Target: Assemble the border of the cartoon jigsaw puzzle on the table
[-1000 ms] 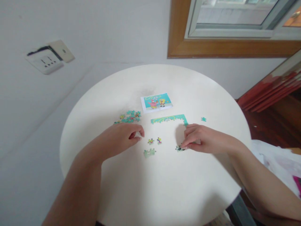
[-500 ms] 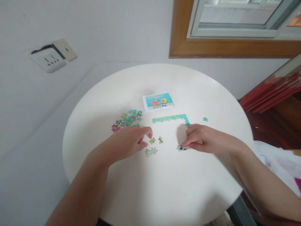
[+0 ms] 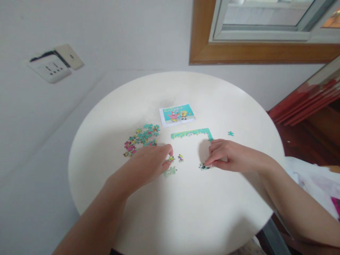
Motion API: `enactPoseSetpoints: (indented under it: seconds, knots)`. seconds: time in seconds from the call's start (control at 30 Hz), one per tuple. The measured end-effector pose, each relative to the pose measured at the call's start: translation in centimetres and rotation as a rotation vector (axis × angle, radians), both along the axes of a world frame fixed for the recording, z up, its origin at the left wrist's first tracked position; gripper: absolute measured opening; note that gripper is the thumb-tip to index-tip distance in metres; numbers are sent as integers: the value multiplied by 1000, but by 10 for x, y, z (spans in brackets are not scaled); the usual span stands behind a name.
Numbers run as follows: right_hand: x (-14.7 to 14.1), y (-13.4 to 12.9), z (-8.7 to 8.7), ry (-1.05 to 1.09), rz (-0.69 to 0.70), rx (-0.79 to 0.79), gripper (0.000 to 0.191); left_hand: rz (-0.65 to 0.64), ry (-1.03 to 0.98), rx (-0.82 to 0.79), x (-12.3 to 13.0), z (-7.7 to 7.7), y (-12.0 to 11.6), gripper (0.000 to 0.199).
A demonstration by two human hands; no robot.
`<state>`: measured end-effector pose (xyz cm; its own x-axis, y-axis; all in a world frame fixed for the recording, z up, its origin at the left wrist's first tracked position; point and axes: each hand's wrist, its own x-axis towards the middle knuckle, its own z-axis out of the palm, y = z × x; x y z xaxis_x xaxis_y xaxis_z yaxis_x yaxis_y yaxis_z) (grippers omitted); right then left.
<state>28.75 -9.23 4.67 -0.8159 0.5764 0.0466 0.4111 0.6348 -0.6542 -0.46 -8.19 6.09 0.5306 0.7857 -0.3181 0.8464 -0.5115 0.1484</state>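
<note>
My left hand (image 3: pixel 152 161) has thumb and index finger closed about a small yellow puzzle piece (image 3: pixel 171 159) on the table. A yellow and purple puzzle piece (image 3: pixel 181 158) lies just right of it. Nearer to me are joined pale green puzzle pieces (image 3: pixel 170 171), partly behind my left thumb. My right hand (image 3: pixel 223 156) pinches a pale puzzle piece with dark marks (image 3: pixel 204 166), its fingertips covering the right part. Beyond the hands lies a joined teal border strip (image 3: pixel 190 134), whose right end runs down toward my right hand.
A heap of loose puzzle pieces (image 3: pixel 145 135) lies left of the strip. The picture card (image 3: pixel 177 115) with cartoon figures is behind it. One teal piece (image 3: pixel 231 133) sits apart at the right. Everything rests on a round white table (image 3: pixel 196 209) against the wall.
My left hand has shifted slightly right, and its thumb and index finger have closed in on the yellow piece. More of the heap now shows. My right hand stays on its piece.
</note>
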Motion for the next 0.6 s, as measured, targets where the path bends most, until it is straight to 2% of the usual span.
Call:
enactPoseSetpoints:
  seconds: [0.27,0.47,0.6]
  knots:
    - [0,1,-2,24,-2,7,22,-6,-4,-27,3,-1,1,13]
    - [0,1,-1,12,2,4,22,22,-19,-43,-4,6,4,20]
    - [0,1,0,8,4,7,22,11,-17,-43,-6,4,5,23]
